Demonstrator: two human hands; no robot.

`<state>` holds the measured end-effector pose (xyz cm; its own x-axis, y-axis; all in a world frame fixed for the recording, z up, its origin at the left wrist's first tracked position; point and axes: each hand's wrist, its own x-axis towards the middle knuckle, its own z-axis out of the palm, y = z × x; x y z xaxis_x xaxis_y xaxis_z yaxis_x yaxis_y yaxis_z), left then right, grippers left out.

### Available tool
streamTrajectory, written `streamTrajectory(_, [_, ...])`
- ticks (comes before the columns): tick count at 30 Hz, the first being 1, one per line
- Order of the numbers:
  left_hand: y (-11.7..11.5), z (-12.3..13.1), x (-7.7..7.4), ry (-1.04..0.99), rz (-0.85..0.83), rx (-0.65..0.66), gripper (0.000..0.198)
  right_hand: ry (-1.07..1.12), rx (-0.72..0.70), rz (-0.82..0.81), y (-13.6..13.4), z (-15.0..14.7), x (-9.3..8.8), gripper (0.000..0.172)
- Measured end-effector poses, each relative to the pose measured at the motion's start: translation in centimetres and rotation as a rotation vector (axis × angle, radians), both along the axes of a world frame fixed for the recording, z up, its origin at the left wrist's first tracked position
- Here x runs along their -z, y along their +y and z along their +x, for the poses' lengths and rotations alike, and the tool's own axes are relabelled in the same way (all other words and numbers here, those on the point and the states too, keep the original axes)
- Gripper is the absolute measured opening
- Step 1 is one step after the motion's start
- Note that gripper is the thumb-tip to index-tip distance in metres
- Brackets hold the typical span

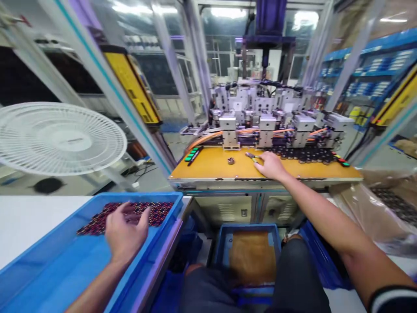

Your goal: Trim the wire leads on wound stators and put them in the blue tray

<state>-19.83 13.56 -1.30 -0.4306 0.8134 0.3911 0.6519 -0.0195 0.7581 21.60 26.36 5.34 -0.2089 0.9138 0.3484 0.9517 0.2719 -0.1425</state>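
My left hand (126,230) reaches into a blue plastic bin (65,265) at the lower left, fingers curled over a heap of small dark red and black parts (156,212); whether it holds any is hidden. My right hand (271,165) rests on the yellow work surface (215,167) of a machine, fingers closed near a small tool with yellow-green handles (252,156). A small round metal part (231,161) lies on the surface to the left of that hand. A row of dark cylindrical parts (302,155) sits in the machine's fixtures just behind the hand.
A white fan (58,138) stands at the left above a white table (26,217). Grey metal actuators with orange hoses (267,121) line the machine's back. Green buttons (192,154) sit on the left of the surface. A blue crate with brown material (250,256) lies below, between my knees.
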Motion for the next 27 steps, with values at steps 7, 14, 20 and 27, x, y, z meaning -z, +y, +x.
streamTrajectory(7, [8.4, 15.4, -6.2, 0.121, -0.068, 0.320, 0.052, 0.027, -0.040, -0.037, -0.5, 0.5, 0.0, 0.030])
streamTrajectory(14, [12.4, 22.6, -8.3, -0.147, -0.111, 0.273, 0.039, 0.043, -0.078, -0.006, -0.5, 1.0, -0.2, 0.030])
streamTrajectory(20, [1.0, 20.2, -5.3, -0.527, -0.015, 0.434, 0.074, 0.102, -0.127, -0.001, -1.0, 1.3, -0.3, 0.030])
streamTrajectory(27, [-12.8, 17.6, -0.9, -0.828, -0.001, 0.369, 0.063, 0.255, -0.148, 0.120, -2.5, -0.2, -1.7, 0.034])
